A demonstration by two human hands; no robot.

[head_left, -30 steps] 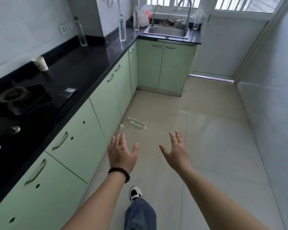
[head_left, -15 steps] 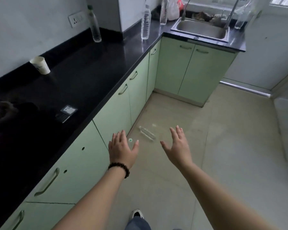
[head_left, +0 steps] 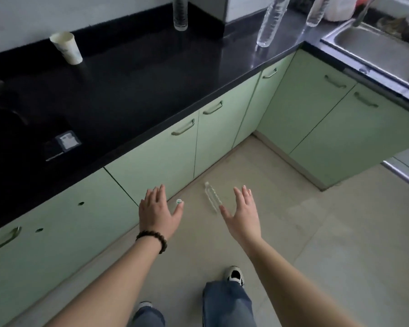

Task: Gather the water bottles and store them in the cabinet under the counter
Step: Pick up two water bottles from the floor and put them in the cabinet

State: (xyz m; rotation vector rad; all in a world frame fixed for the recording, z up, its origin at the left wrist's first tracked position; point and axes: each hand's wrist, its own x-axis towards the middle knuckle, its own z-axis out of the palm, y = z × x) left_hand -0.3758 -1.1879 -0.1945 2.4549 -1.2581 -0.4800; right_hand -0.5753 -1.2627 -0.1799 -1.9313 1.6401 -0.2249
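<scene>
A clear water bottle lies on its side on the floor near the cabinet base. An upright bottle with a white cap stands beside it, mostly hidden behind my left hand. My right hand is held out just right of the lying bottle. Both hands are spread with straight fingers and hold nothing. Three more clear bottles stand on the black counter: one at the back, one near the corner, one by the sink. The green cabinet doors under the counter are closed.
A paper cup stands on the counter at the left, and a small dark packet lies near the front edge. The steel sink is at the upper right. My feet and jeans are below on the tiled floor.
I have stepped forward and the view has tilted down. The floor bottles now lie right in front of my outstretched hands, which stay spread.
</scene>
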